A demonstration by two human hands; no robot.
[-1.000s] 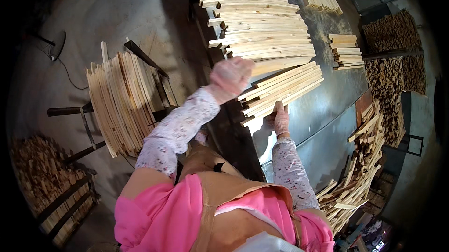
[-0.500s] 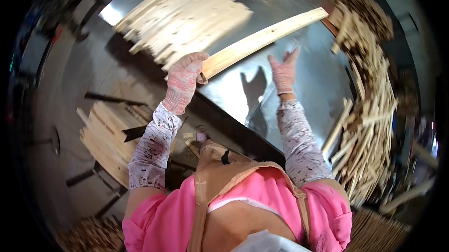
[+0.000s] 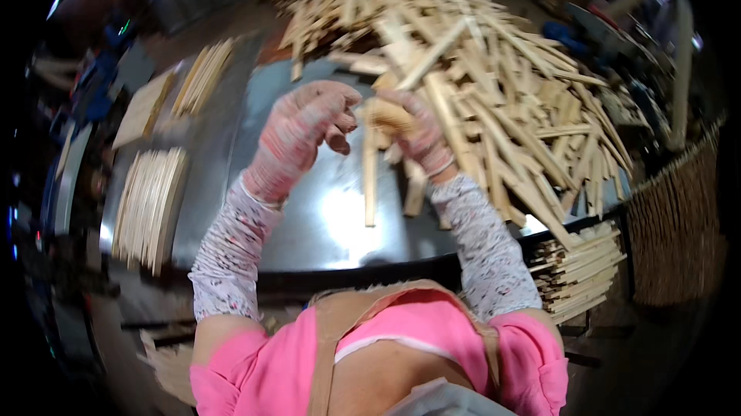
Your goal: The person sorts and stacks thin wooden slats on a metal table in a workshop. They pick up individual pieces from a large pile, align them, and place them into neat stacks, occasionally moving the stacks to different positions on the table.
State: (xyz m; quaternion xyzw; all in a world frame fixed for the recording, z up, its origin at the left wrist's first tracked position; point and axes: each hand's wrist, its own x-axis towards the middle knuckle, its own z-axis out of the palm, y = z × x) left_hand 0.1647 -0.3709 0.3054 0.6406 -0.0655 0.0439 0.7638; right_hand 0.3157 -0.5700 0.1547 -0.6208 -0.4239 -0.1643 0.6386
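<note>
From the wearer's head, a wide fisheye camera is looking down and forward across the counter [image 3: 301,242]. It is viewing the pink top [image 3: 258,370] very closely along the lower edge, while the left hand [image 3: 302,134] and right hand [image 3: 421,138] are showing near mid-view, with the wood pile [image 3: 505,107] stretching farther off. Straight edges are bending toward the dark rim.

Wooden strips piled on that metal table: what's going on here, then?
A person in gloves is at a metal table. The right hand is at the left side of a loose heap of wooden strips; blur hides whether it holds one. The left hand is beside it, over the table, fingers curled, with no strip visible in it. Over to the person's left, a neat row of strips lies side by side.
</note>
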